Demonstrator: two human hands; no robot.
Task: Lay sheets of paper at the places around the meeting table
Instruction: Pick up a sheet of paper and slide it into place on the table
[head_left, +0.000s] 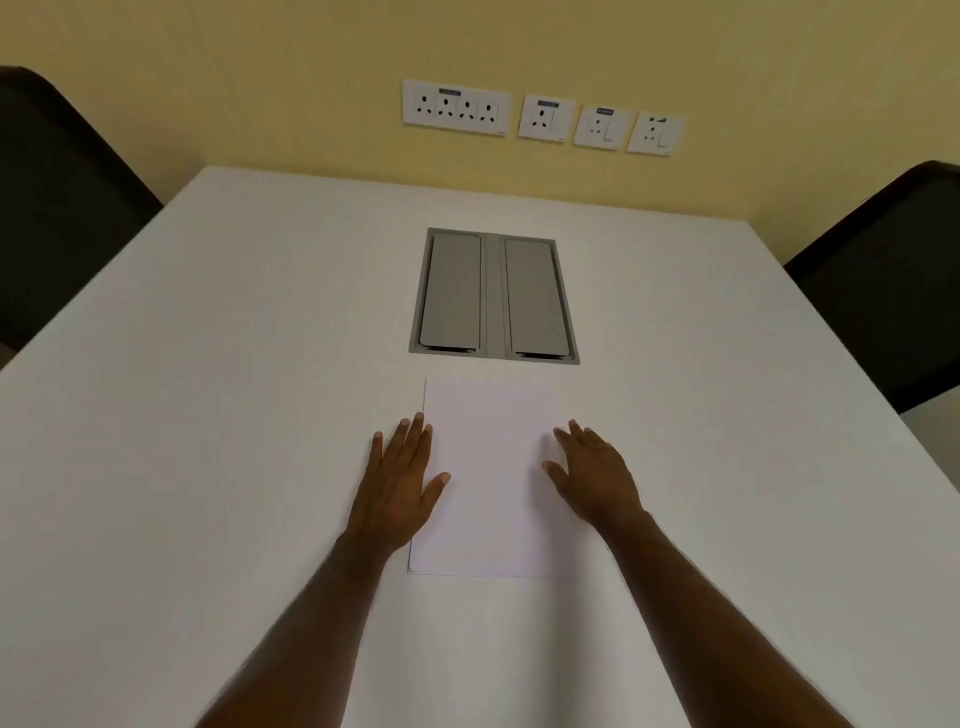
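White paper, one sheet (493, 478), was seen lying flat on the meeting table (208, 415), centred near the viewer's side and just short of the grey cable box (493, 299) sunk into the tabletop. The left hand (397, 486) was spread flat, fingers extended, resting along the sheet's left edge w/ the thumb on the paper; nothing was gripped. The right hand (595, 478) was likewise opened out, fingers splayed over the sheet's right edge, palm down, not clenched; whether it pressed the paper or hovered just above could not be told. Progress was judged as early: one place, approx. the near one, appeared served, and the sheet looked to be squared up or smoothed rather than carried. No other sheets were visible at the left or right sides, and no spare stack was in view, so the remaining places were taken as still to be done, though the table's near corners were out of shot. As for the surface, a plain matt white top was shown, smooth and bare apart from the sheet and the box w/ its two closed grey flaps. Dark chairs were noted at far left (57, 208) and at right (893, 291), each drawn close to the table. Beyond, a yellow wall (260, 78) was seen carrying a row of white socket plates (540, 117), the table's far edge set near it.
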